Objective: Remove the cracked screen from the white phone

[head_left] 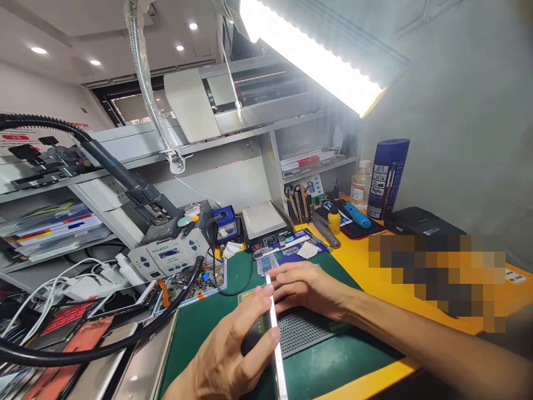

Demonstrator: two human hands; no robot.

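Observation:
A slim phone or tablet with a white edge point(278, 371) stands upright on its side, seen nearly edge-on, so its faces are mostly hidden. My left hand point(220, 355) grips it, fingers over the top edge and a dark surface showing beneath them. My right hand point(310, 286) is at the far end, its bent fingertips closed on the device's corner. Below both hands lies a grey perforated pad point(306, 330) on the green work mat point(333, 366).
Left are a hot-air station point(172, 253) with a black hose point(137, 341), a parts tray point(222, 280) and several device panels point(145, 355). Behind stand a hot plate point(264, 219), tweezers point(297, 203), a yellow bottle point(333, 221) and a blue canister point(387, 178). A bright lamp point(312, 55) hangs overhead.

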